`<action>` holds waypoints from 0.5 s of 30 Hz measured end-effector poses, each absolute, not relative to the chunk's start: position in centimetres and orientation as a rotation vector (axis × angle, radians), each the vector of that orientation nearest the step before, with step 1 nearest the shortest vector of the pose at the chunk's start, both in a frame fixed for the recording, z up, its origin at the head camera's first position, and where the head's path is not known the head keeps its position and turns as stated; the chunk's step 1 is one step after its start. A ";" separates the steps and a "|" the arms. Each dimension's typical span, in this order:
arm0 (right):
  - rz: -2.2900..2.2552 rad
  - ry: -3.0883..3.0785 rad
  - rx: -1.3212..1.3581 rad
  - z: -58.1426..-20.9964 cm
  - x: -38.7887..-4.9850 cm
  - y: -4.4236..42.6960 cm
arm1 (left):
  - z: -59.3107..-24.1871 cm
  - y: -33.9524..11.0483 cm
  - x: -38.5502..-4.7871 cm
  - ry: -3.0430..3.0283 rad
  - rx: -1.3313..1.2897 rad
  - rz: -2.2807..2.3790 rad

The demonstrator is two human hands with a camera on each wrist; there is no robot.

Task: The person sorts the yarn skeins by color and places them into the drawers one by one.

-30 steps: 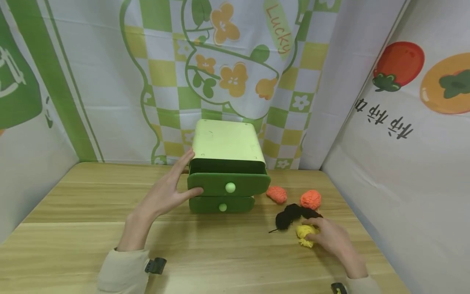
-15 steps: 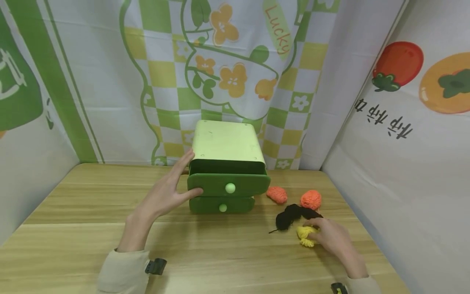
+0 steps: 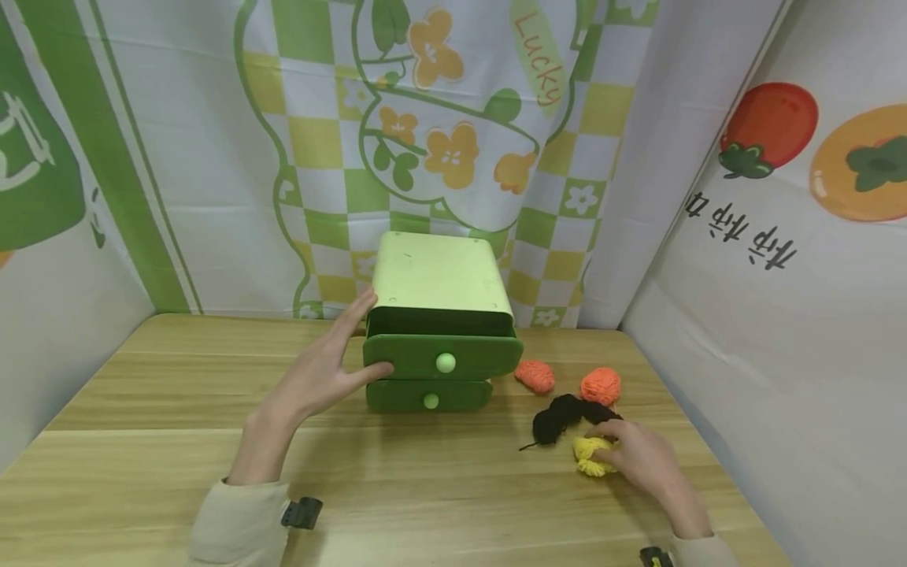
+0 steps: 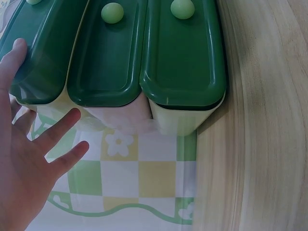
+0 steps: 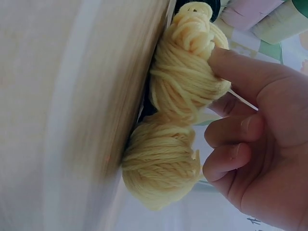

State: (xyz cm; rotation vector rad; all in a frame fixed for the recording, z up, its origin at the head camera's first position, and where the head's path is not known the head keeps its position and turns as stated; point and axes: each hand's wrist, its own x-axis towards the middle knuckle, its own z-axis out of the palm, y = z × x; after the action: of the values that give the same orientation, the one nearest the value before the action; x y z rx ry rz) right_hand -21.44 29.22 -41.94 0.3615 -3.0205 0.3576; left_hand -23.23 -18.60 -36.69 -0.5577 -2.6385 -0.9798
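Note:
A small drawer cabinet with a pale green top (image 3: pixel 441 272) stands on the table; its top drawer (image 3: pixel 411 356) is pulled out. My left hand (image 3: pixel 315 374) rests against the cabinet's left side, with the thumb on the drawer's front; its fingers look spread and fairly straight in the left wrist view. At the right, my right hand (image 3: pixel 643 461) pinches a skein of yellow yarn (image 3: pixel 590 457) lying on the table. Seen from the right wrist, the yellow yarn (image 5: pixel 185 72) has two plump lobes, with my thumb and forefinger on the upper one.
Black yarn (image 3: pixel 556 417) lies just behind the yellow skein, its loose end trailing left. Two orange yarn bundles (image 3: pixel 534 376) sit farther back, one beside the cabinet. Printed cloth (image 3: pixel 319 142) hangs behind the wooden table (image 3: pixel 425 488) and along both sides.
The yellow yarn has shifted and turned slightly under my right fingers. My left hand and the cabinet stay in place.

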 end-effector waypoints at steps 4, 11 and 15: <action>0.360 -3.011 0.367 -42.0 -21.4 29.2 | -36.7 -18.6 -23.2 -2.645 -0.554 -0.977; 0.360 -2.973 0.404 -41.8 -21.5 29.1 | -36.5 -18.6 -23.1 -2.647 -0.554 -0.993; 0.347 -2.936 0.433 -41.7 -21.5 29.0 | -36.6 -18.6 -23.0 -2.656 -0.547 -0.990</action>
State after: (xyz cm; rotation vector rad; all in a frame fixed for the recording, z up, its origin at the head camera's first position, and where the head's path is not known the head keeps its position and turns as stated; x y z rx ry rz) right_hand -21.47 28.99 -41.70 0.4328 -2.9364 0.3470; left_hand -23.01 -18.57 -36.55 -0.5465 -2.6562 -0.9899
